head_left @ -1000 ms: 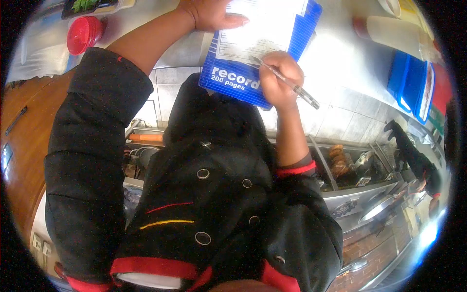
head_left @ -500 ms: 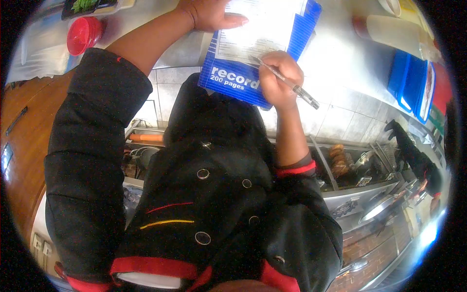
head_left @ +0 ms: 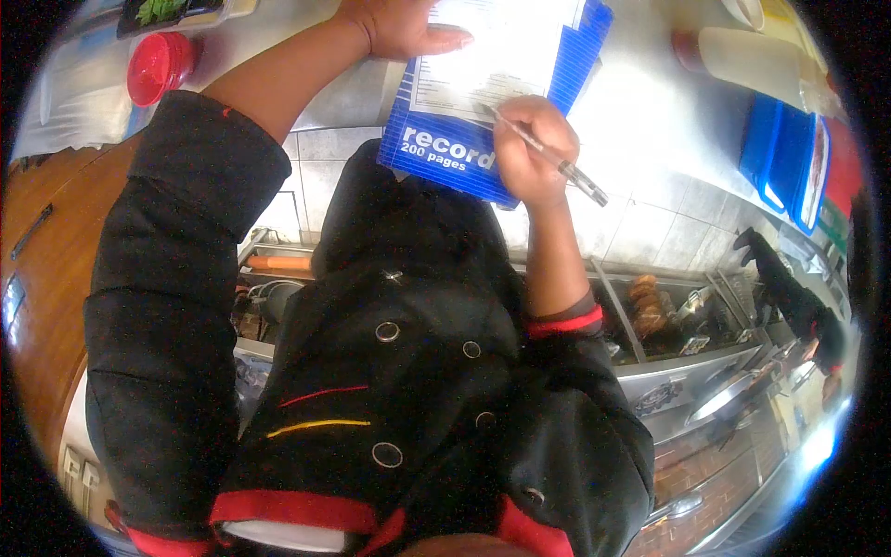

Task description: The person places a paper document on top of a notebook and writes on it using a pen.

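My right hand (head_left: 535,153) is closed around a clear pen (head_left: 557,160), its tip on the lower part of a white printed sheet (head_left: 492,65). The sheet is overexposed, so most of its text cannot be read. Beneath it lies a blue book (head_left: 436,153) marked "record 200 pages", jutting over the edge of the metal counter. At the sheet's upper left rests my left hand (head_left: 394,28), flat with the thumb stretched onto the paper. Its other fingers are cut off by the frame's top.
Red bowls (head_left: 160,69) stand on the counter at the left, near a black tray (head_left: 172,14) of greens. To the right are a pale container (head_left: 752,65) and a blue box-like item (head_left: 784,162). Another person (head_left: 789,297) in dark clothes is at far right.
The pen and my right hand have shifted very slightly over the sheet. My left hand, the book and the surroundings look the same.
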The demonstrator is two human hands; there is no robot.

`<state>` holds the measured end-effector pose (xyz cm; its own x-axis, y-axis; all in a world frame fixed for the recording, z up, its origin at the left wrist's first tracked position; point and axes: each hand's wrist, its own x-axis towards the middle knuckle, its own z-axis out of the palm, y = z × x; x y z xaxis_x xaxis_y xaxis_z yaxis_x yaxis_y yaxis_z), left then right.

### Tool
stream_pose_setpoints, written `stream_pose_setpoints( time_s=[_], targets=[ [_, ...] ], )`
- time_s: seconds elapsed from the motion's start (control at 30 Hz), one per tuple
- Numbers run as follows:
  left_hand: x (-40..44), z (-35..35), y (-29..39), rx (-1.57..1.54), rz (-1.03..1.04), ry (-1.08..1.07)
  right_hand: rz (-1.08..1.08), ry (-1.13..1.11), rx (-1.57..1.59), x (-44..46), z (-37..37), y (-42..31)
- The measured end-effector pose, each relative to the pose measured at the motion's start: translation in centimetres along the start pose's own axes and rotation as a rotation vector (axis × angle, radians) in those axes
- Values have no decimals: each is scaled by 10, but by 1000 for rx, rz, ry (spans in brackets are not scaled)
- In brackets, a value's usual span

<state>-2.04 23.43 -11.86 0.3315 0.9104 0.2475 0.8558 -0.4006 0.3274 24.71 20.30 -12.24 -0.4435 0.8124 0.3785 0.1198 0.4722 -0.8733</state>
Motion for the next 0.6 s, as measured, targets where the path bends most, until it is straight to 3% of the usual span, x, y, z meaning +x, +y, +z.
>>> stream_pose_setpoints(
  time_s=[0.07,0.2,0.27,0.4,0.47,0.6],
  targets=[
    [-1,0,1,17,-13,-5,126,-26,-19,4,-1,-9],
    [-1,1,1,29,-27,-13,109,-35,-12,10,-3,-15],
    [-1,1,0,20,-26,-11,-14,-82,-10,11,-5,-14],
    [-1,1,0,25,-22,-11,-21,-89,-60,7,0,-10],
    [-1,0,1,32,-19,-7,92,-88,-52,6,4,-10],
    [-1,1,0,31,-5,13,10,-54,4,6,7,-2]
  ],
)
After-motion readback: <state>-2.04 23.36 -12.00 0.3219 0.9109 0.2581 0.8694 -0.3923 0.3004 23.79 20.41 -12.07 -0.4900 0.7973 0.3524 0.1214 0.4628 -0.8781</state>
